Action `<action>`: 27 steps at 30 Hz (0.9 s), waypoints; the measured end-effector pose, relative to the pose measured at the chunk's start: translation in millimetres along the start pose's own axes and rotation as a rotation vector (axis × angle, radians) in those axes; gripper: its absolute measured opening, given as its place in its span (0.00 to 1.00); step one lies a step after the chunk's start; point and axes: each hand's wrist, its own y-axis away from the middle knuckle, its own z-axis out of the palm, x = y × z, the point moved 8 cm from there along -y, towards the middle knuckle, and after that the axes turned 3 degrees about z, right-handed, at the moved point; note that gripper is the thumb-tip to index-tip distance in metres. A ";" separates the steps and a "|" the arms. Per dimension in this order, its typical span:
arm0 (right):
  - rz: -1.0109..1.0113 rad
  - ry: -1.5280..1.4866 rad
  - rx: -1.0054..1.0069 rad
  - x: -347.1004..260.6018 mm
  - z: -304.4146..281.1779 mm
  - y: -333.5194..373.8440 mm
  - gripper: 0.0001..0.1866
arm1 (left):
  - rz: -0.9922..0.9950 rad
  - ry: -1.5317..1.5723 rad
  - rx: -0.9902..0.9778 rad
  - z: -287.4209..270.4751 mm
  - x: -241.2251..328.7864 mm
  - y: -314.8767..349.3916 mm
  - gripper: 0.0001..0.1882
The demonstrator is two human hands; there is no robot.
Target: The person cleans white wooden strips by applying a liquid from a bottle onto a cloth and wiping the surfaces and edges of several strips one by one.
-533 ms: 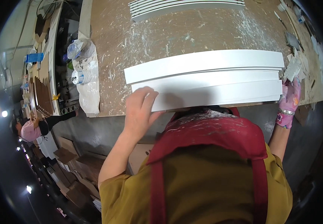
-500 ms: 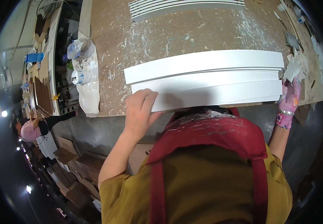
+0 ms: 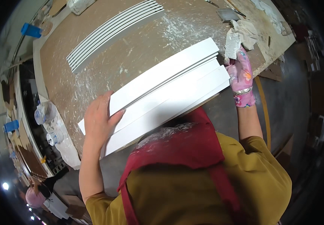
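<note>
Several long, white, slightly curved boards [image 3: 177, 84] lie together at the near edge of the worktable, slanting up to the right. My bare left hand [image 3: 100, 116] lies over their left part. It grips across the farthest board, with its fingers at the far edge and its thumb spread on the near side. At the boards' right end, my right hand [image 3: 241, 73] wears a pink flowered glove. Its fingers close around the lower part of a flat scraper [image 3: 232, 45] caked with white; the grip itself is partly hidden.
A stack of white slats [image 3: 115, 35] lies farther back on the stained worktable [image 3: 128, 65]. Beyond my right hand are a crumpled cloth [image 3: 246, 33] and a grey flat plate [image 3: 227, 15]. Plastic containers [image 3: 53, 138] stand at the left edge. A co-worker [image 3: 36, 197] is far left.
The view has turned, so the boards now slant. My left hand has gone from the near board's edge to the farthest board. My right hand has closed around the white-caked scraper.
</note>
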 end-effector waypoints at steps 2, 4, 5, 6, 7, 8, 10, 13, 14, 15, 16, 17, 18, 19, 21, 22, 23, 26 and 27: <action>0.033 0.198 0.110 2.6 -10.5 -0.7 0.21 | -0.027 0.070 -0.016 0.7 -3.4 -4.7 0.27; -0.055 0.283 0.108 -2.6 -6.2 5.7 0.21 | 0.026 0.024 0.021 -5.6 2.5 -6.3 0.27; -0.132 0.367 0.087 -6.6 0.7 7.5 0.21 | 0.058 -0.021 0.065 -12.9 6.6 -5.1 0.26; -0.069 0.272 0.134 -4.9 0.7 5.8 0.20 | 0.035 -0.018 0.022 -15.1 6.7 -2.2 0.26; -0.013 0.175 0.187 -3.2 0.5 4.9 0.20 | 0.044 -0.013 0.018 -16.8 10.4 1.7 0.26; -0.004 0.161 0.228 -2.2 -2.6 5.4 0.20 | 0.029 0.054 -0.029 -13.4 13.8 5.6 0.26; 0.156 0.038 0.363 10.1 -18.6 -0.6 0.20 | 0.001 0.173 -0.081 -12.0 22.5 14.5 0.26; 0.079 0.108 0.221 5.8 -10.2 -0.4 0.20 | 0.023 0.269 -0.142 -3.5 24.9 20.3 0.28; 0.081 0.109 0.218 9.0 -15.5 2.0 0.20 | 0.020 0.271 -0.140 -2.2 23.9 18.4 0.28; -0.042 0.365 0.132 2.5 -13.9 3.4 0.21 | 0.019 0.256 -0.150 -0.5 23.4 14.3 0.29; -0.168 0.619 0.045 -3.5 -7.1 5.0 0.21 | 0.018 0.242 -0.161 1.0 23.3 11.3 0.30; -0.169 0.619 0.042 -3.6 -8.9 4.1 0.21 | 0.017 0.242 -0.158 1.2 23.3 9.5 0.30; -0.245 0.683 -0.024 -8.1 -3.2 5.6 0.21 | 0.017 0.246 -0.149 2.2 23.6 7.4 0.30; -0.320 0.747 -0.089 -12.4 2.5 7.6 0.21 | 0.018 0.250 -0.139 2.8 24.5 5.9 0.30; -0.406 0.907 -0.095 -16.7 1.4 6.4 0.21 | 0.052 0.250 -0.138 3.3 30.6 7.2 0.30; -0.492 1.064 -0.104 -18.7 4.2 9.3 0.20 | 0.083 0.246 -0.135 3.0 35.6 9.2 0.30; -0.488 1.065 -0.099 -20.2 3.0 10.4 0.20 | 0.085 0.246 -0.140 3.4 39.8 12.0 0.30; -0.450 1.288 -0.037 -23.8 9.4 10.1 0.19 | 0.092 0.089 -0.074 -3.3 49.0 25.8 0.31; -0.207 0.869 0.189 -26.5 -4.5 0.5 0.20 | 0.090 0.093 -0.077 -2.3 51.7 32.1 0.31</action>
